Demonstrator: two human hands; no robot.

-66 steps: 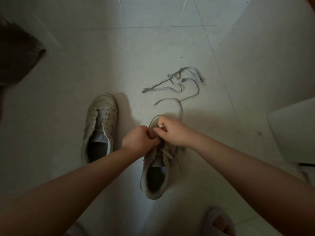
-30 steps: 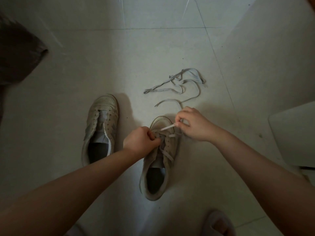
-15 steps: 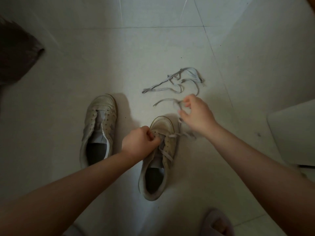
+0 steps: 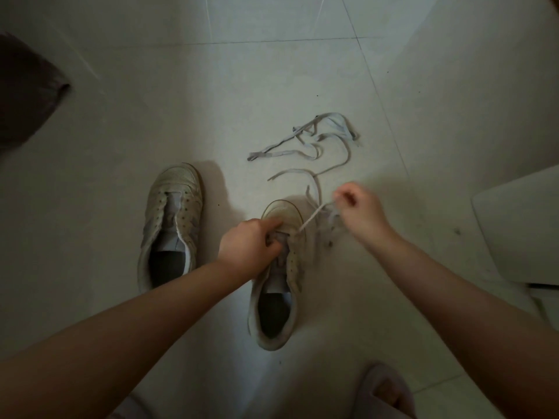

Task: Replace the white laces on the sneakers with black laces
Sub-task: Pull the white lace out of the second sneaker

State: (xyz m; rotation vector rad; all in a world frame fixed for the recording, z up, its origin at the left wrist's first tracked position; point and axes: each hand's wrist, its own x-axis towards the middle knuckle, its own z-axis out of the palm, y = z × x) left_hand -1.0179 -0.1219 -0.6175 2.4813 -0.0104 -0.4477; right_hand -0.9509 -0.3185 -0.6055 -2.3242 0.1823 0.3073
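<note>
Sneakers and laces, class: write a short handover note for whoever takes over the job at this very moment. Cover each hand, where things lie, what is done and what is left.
Left hand: pressed on the front of the right-side sneaker, steadying it.
Right hand: fingers pinch the white lace, pulled taut up and away from the eyelets near the toe.
Left-side sneaker: on the floor, no lace in it.
Removed lace: loose pile on the floor beyond the shoes.
Done: one sneaker unlaced; the second mostly unthreaded.
Left: pull the last of this lace free, then thread black laces into both. No black laces are in view.
</note>
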